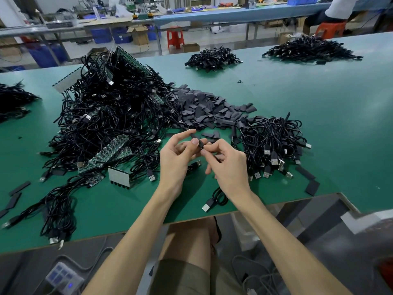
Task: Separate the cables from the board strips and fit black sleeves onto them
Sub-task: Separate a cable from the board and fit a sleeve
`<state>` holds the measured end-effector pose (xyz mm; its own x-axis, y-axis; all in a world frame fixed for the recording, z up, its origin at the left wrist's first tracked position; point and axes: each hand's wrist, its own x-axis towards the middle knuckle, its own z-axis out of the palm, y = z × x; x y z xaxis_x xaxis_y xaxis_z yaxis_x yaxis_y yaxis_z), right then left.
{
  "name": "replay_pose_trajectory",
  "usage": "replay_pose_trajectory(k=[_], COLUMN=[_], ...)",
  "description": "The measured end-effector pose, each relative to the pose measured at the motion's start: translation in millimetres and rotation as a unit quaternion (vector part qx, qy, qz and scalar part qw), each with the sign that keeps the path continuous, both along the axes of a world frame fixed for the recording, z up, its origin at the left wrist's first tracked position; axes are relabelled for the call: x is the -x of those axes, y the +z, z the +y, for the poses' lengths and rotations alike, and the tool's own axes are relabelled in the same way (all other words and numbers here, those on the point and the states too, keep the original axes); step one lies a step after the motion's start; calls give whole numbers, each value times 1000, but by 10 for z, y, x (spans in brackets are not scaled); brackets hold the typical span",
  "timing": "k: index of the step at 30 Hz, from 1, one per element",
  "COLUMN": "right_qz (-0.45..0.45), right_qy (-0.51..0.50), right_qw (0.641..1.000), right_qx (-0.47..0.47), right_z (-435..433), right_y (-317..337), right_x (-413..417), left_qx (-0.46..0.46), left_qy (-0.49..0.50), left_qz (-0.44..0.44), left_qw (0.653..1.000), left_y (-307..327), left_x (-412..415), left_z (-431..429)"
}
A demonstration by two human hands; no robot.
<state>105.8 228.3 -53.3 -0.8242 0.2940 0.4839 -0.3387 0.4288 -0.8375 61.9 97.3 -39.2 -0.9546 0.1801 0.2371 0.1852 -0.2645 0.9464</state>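
landmark: the heap of loose black sleeves (pixel 204 109) on the green worktop (pixel 319 128) is taken as reference for every place below.
left hand (pixel 178 155): held just in front of the heap, above the worktop; its grip is pinched on one black sleeve (pixel 196 139) between thumb and forefinger.
right hand (pixel 228 167): held in front of the heap, touching the left hand's fingertips; its grip is pressed together, thumb against forefinger, on the near end of the same sleeve. whether a cable end sits inside the sleeve cannot be told.
usb cable (pixel 214 199): laid in front of the heap, by the worktop's front edge, partly hidden under the right wrist.
tangle of cables (pixel 106 116): piled left of the heap and touching it; green board strips (pixel 110 152) are seen among the cables.
bundle of coiled cables (pixel 274 143): set right of the heap, touching its right end, plugs turned to the front.
far cable piles (pixel 212 58): placed behind the heap, well apart from it.
stray sleeves (pixel 312 187): scattered to the front right of the heap.
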Motion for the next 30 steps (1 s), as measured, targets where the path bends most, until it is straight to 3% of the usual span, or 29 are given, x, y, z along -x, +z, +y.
replay_pose_trajectory(k=[9, 17, 30], right_qz=[-1, -2, -11], right_qy=[4, -2, 11], right_qw=[997, 998, 999], right_qx=[76, 66, 42], right_z=[-16, -8, -32], right_y=[31, 26, 10], right_x=[-37, -29, -38], left_qx=[28, 59, 5], left_qy=[-29, -31, -56], left_qz=[22, 39, -2], left_qw=[999, 997, 998], left_y=[0, 5, 18], left_x=[-38, -39, -29], left_z=[24, 11, -3])
